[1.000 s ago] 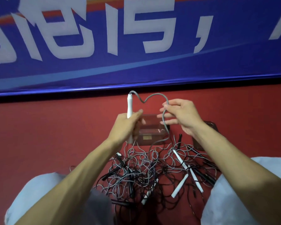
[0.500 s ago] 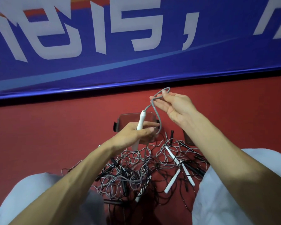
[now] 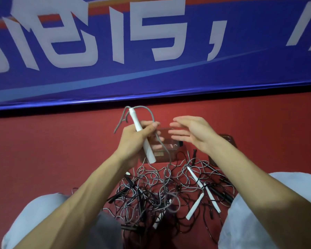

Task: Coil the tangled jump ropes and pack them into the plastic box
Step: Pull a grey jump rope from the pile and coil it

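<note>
Head view: left hand tight around white handle, right hand spread, empty.

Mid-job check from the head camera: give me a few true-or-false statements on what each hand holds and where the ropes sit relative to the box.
1. The left hand grips a white handle. True.
2. The right hand pinches the grey rope. False: its fingers are straight and it holds nothing.
3. The tangle of ropes lies inside the plastic box. False: it lies on the red floor, on the person's side of the box.
4. The grey rope runs from the held handle down into the tangle. True.
</note>
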Motion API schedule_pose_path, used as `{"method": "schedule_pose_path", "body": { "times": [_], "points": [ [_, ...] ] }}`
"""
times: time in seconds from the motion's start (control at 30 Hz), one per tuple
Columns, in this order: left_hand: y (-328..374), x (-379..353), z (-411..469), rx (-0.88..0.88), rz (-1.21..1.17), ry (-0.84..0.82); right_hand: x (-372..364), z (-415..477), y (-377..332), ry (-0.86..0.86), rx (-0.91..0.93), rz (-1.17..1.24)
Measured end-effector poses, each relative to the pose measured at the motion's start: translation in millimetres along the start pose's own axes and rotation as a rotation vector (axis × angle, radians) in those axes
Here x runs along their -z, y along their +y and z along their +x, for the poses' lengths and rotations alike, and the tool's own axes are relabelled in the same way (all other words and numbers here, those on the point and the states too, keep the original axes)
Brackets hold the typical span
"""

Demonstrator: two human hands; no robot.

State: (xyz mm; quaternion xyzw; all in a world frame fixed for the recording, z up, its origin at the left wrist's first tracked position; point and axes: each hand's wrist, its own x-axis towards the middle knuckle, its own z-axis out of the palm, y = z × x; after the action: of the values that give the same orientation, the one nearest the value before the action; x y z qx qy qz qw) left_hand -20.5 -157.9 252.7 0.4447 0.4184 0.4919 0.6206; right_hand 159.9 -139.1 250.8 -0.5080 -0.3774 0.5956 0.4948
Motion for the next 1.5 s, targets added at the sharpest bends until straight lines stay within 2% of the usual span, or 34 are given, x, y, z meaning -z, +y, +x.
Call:
{"method": "schedule_pose_path", "body": {
  "times": [0.17,0.27,0.37,0.47,0.6,0.83,0.93,1.13,1.27,1.33,1.43,1.5],
  "points": [
    [13,12,5,-0.011,-0.173,0.136,-14,-5,13,-0.224,0.016,-0.469],
    [19,17,6,-0.009,-0.27,0.176,-20,-9,24,-0.359,0.028,-0.569],
    [21,21,9,0.006,-0.378,0.217,-23,-9,32,-0.41,0.125,-0.664],
    [21,20,10,0.0,-0.443,0.229,-26,-8,33,-0.341,0.118,-0.596],
    [15,16,10,-0.018,-0.381,0.173,-27,-12,17,-0.237,0.182,-0.378],
    [-9,-6,0,0.155,0.144,-0.065,-21,-18,-13,-0.047,0.325,-0.069],
    [-14,-10,-4,0.198,0.23,-0.175,-14,-15,-20,0.042,0.334,-0.013],
    [-21,-4,-2,0.057,0.503,-0.213,-1,-5,-22,0.19,0.284,0.144],
    [-22,-8,-4,-0.018,0.41,-0.134,-1,1,-17,0.178,0.211,0.168],
    [-19,-9,-2,-0.02,0.274,-0.053,0,3,-14,0.161,0.188,0.132],
    [-9,-7,1,-0.006,0.047,0.024,0,4,-7,0.153,0.16,-0.07],
    [-3,-4,3,-0.011,-0.025,0.052,-1,4,-1,0.126,0.16,-0.232]
  ]
}}
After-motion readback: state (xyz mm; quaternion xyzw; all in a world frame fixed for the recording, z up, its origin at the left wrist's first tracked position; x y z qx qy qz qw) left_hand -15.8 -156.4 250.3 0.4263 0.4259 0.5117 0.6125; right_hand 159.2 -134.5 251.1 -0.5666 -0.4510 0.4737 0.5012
